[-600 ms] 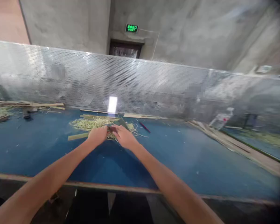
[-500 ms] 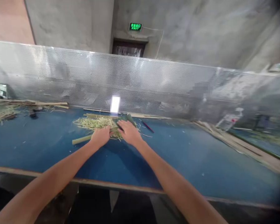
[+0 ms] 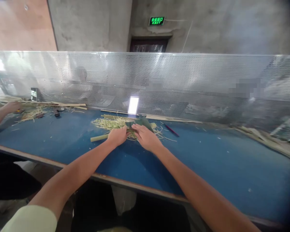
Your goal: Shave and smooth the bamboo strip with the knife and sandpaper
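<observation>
In the head view my left hand (image 3: 118,135) is closed round a pale green-yellow strip (image 3: 98,138), perhaps bamboo, whose free end sticks out to the left. Close beside it, my right hand (image 3: 147,137) has its fingers bent over the strip's other part and a dark green sheet (image 3: 145,122). That sheet stands up behind the fingers; its material is unclear. Beneath and behind both hands spreads a heap of thin pale shavings (image 3: 106,123). Where the fingertips meet, the strip is mostly hidden.
A dark red pen-like stick (image 3: 171,129) lies right of the shavings on the blue table (image 3: 203,161). Long pale strips (image 3: 174,119) run along the perforated metal screen (image 3: 106,74), where a bright phone-like screen (image 3: 133,105) stands. Another person's hand (image 3: 12,107) works at far left.
My view has turned to the left, so things sit further right and another person's arm shows. Both my hands stay together at the strip, with little visible shift between them.
</observation>
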Motion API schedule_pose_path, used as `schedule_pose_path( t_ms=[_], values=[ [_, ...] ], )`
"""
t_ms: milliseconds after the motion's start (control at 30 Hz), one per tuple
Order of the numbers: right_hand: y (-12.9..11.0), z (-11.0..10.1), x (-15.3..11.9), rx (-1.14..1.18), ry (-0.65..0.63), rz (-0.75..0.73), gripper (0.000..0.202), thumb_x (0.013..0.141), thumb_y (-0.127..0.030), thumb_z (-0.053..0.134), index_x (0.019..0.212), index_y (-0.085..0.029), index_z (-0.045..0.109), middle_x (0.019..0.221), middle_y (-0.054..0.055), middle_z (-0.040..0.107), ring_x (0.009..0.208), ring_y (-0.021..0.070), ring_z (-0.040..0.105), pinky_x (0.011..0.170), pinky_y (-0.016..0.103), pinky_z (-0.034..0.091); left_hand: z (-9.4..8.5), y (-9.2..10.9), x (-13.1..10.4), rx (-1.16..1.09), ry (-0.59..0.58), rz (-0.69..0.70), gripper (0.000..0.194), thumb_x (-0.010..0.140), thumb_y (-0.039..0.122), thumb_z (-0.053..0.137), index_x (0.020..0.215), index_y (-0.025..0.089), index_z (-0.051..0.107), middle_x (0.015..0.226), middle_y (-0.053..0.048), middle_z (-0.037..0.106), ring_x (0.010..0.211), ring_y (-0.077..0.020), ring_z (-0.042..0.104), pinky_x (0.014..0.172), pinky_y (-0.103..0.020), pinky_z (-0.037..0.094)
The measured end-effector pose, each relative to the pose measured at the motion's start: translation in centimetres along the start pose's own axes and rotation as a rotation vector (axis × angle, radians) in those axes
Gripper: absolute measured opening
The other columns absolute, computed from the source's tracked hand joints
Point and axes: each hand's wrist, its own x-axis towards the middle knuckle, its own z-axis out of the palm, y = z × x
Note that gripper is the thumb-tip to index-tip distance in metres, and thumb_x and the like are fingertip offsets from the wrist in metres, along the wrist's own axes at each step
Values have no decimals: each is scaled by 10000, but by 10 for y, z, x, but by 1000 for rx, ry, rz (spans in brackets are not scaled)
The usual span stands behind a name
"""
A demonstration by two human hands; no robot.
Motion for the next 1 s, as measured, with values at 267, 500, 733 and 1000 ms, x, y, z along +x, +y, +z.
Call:
schedule_pose_path(
  t_ms=[267, 500, 733, 1000],
  values=[
    [3, 0, 0, -17, -37, 21, 518, 1002, -394, 248, 1386, -175, 516, 1418, 83, 523, 1345, 252, 425, 1125, 445, 336, 0, 1, 2, 22, 15, -16, 426, 984, 494, 298, 1102, 150, 521, 950, -136, 694, 877, -286, 684, 764, -377, 484],
    [9, 3, 3, -70, 58, 202, 544, 988, -352, 238, 1364, -91, 533, 1359, 159, 565, 1337, 307, 428, 1118, 520, 319, -1, 2, 1, 25, -1, -12, 430, 975, 518, 303, 1080, 166, 526, 937, -116, 695, 877, -281, 682, 762, -362, 488],
    [2, 2, -2, -54, 46, 183, 544, 972, -374, 328, 1397, -74, 488, 1424, 165, 496, 1365, 309, 385, 1132, 508, 307, -4, 1, -2, 7, -37, -39, 453, 979, 508, 284, 1111, 147, 524, 941, -151, 692, 899, -302, 674, 767, -383, 482],
    [11, -2, -11, -44, -30, 118, 548, 907, -197, 444, 1452, -135, 424, 1490, 99, 427, 1393, 249, 346, 1170, 443, 270, -4, 1, -3, 14, -55, -20, 474, 971, 526, 279, 1114, 149, 528, 942, -153, 694, 894, -310, 670, 777, -388, 478]
  ],
)
